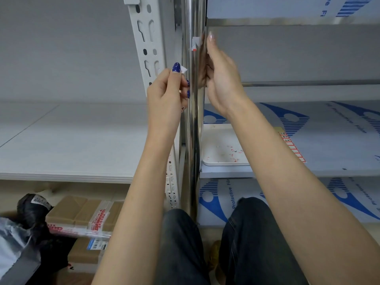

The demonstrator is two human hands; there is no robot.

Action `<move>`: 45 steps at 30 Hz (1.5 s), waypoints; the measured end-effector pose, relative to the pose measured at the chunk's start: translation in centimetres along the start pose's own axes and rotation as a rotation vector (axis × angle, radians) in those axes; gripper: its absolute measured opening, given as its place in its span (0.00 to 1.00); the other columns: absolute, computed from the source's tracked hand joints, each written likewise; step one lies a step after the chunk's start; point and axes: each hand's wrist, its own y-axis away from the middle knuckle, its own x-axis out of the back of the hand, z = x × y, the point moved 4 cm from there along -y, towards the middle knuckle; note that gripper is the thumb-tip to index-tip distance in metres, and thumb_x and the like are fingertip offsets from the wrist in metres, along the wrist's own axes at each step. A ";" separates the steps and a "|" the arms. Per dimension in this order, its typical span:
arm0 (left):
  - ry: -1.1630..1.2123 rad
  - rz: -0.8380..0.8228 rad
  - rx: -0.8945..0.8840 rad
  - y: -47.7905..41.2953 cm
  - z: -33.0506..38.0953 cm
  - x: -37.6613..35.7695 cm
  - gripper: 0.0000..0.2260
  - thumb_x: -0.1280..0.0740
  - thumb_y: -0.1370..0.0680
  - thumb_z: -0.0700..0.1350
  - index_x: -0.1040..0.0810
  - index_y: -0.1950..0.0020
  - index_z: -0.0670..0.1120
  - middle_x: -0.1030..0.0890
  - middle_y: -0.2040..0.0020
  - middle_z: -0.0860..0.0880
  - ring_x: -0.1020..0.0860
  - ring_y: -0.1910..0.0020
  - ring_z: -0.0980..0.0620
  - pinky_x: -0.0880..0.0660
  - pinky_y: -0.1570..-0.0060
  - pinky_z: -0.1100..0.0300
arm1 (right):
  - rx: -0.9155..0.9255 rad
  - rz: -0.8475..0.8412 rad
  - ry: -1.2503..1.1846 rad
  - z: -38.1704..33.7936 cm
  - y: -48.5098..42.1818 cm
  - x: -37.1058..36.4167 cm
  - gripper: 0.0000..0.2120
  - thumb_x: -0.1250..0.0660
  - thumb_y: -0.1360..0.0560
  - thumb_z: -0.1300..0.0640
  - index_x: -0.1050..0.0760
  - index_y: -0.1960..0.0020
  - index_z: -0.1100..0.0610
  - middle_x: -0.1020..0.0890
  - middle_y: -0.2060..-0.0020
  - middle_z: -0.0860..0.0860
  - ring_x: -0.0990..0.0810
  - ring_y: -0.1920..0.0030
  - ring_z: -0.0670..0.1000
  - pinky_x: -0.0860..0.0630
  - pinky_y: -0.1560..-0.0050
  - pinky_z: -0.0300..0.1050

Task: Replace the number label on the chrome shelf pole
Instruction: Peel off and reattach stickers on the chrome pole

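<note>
Amid grey shelving (72, 140), a torn scrap (183, 69) is pinched by the left hand (166, 93); the label remnant (194, 44) on the chrome pole (193, 120), beside the straight-fingered right hand (221, 79), should be peeled next.

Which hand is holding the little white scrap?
The left hand, with blue nails, pinches the scrap; the right hand is open beside the chrome pole.
</note>
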 end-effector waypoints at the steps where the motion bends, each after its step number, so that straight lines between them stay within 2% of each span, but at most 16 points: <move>1: -0.004 -0.017 0.000 0.4 -0.1 0.1 0.16 0.44 0.18 0.39 0.32 0.66 0.44 0.31 0.71 0.49 0.36 0.78 0.60 0.39 0.77 0.71 | 0.030 0.028 0.028 0.3 0.8 0.6 0.10 0.41 0.19 0.54 0.23 0.48 0.59 0.18 0.57 0.52 0.20 0.55 0.50 0.24 0.47 0.45; 3: -0.013 -0.035 0.000 1.1 -0.3 0.4 0.16 0.44 0.18 0.40 0.32 0.66 0.44 0.31 0.71 0.49 0.36 0.77 0.60 0.39 0.76 0.71 | 0.075 0.133 0.111 0.6 3.1 1.9 0.09 0.37 0.21 0.59 0.23 0.44 0.59 0.18 0.49 0.53 0.20 0.46 0.48 0.24 0.40 0.45; 5: -0.023 -0.046 -0.004 1.8 -0.7 0.5 0.16 0.44 0.18 0.40 0.32 0.66 0.44 0.30 0.71 0.50 0.36 0.77 0.60 0.39 0.76 0.71 | 0.054 0.178 0.126 1.0 5.7 2.6 0.07 0.36 0.22 0.61 0.21 0.46 0.59 0.17 0.52 0.51 0.19 0.48 0.47 0.23 0.41 0.45; 10: -0.066 -0.145 -0.030 3.2 -1.4 0.0 0.15 0.44 0.18 0.41 0.31 0.65 0.44 0.32 0.71 0.51 0.35 0.74 0.60 0.37 0.74 0.70 | -0.162 -0.045 -0.056 1.8 8.9 1.3 0.09 0.36 0.21 0.58 0.19 0.51 0.62 0.16 0.62 0.49 0.18 0.58 0.45 0.22 0.52 0.40; 15: -0.093 -0.162 -0.017 4.3 -1.5 0.1 0.16 0.43 0.18 0.40 0.32 0.67 0.45 0.33 0.74 0.55 0.35 0.74 0.60 0.37 0.74 0.70 | -0.221 -0.005 -0.189 2.1 9.1 1.4 0.07 0.35 0.23 0.61 0.20 0.51 0.63 0.19 0.66 0.50 0.20 0.61 0.46 0.21 0.55 0.39; 18: -0.107 -0.151 -0.004 4.8 -1.7 0.2 0.16 0.42 0.18 0.40 0.32 0.67 0.44 0.33 0.74 0.54 0.35 0.74 0.59 0.37 0.74 0.70 | -0.247 0.003 -0.179 2.4 9.5 1.7 0.08 0.34 0.24 0.62 0.20 0.47 0.64 0.18 0.64 0.51 0.19 0.60 0.46 0.21 0.56 0.38; 25: -0.221 -0.141 -0.026 5.2 -2.7 0.8 0.16 0.41 0.19 0.42 0.31 0.68 0.47 0.33 0.74 0.57 0.35 0.72 0.58 0.37 0.71 0.65 | -0.230 0.062 -0.065 2.9 10.4 2.7 0.04 0.31 0.27 0.63 0.18 0.54 0.60 0.15 0.59 0.55 0.16 0.56 0.50 0.18 0.52 0.42; 30: -0.297 -0.166 -0.035 5.0 -3.2 1.1 0.15 0.41 0.23 0.46 0.31 0.69 0.47 0.33 0.74 0.55 0.35 0.70 0.54 0.37 0.67 0.56 | -0.254 0.046 0.043 2.7 10.5 3.3 0.05 0.32 0.25 0.64 0.18 0.51 0.61 0.15 0.57 0.56 0.16 0.52 0.53 0.18 0.49 0.47; 34: -0.352 -0.219 -0.065 5.1 -2.9 0.8 0.16 0.41 0.22 0.45 0.31 0.70 0.51 0.32 0.74 0.56 0.35 0.71 0.56 0.36 0.68 0.57 | -0.177 0.048 0.262 1.9 10.5 3.9 0.05 0.31 0.26 0.63 0.18 0.53 0.58 0.15 0.58 0.54 0.15 0.54 0.51 0.18 0.52 0.45; 38: -0.452 -0.257 -0.142 5.3 -2.4 0.3 0.17 0.42 0.19 0.44 0.32 0.69 0.54 0.30 0.75 0.58 0.33 0.73 0.58 0.36 0.68 0.61 | -0.060 0.074 0.496 1.4 10.7 4.1 0.05 0.31 0.26 0.59 0.17 0.52 0.54 0.15 0.59 0.48 0.16 0.55 0.46 0.18 0.49 0.47; 41: -0.580 -0.259 -0.228 5.3 -2.1 0.1 0.16 0.42 0.19 0.44 0.31 0.67 0.50 0.31 0.74 0.55 0.33 0.73 0.56 0.35 0.70 0.60 | 0.006 0.081 0.556 1.2 11.1 3.9 0.06 0.32 0.25 0.59 0.17 0.50 0.54 0.15 0.59 0.45 0.17 0.54 0.45 0.19 0.48 0.46; 45: -0.635 -0.244 -0.282 5.4 -2.0 0.1 0.15 0.41 0.19 0.43 0.31 0.66 0.46 0.32 0.75 0.56 0.33 0.72 0.55 0.38 0.72 0.67 | 0.019 0.062 0.575 1.2 11.4 4.0 0.08 0.34 0.23 0.59 0.18 0.46 0.55 0.16 0.55 0.47 0.17 0.52 0.45 0.20 0.46 0.46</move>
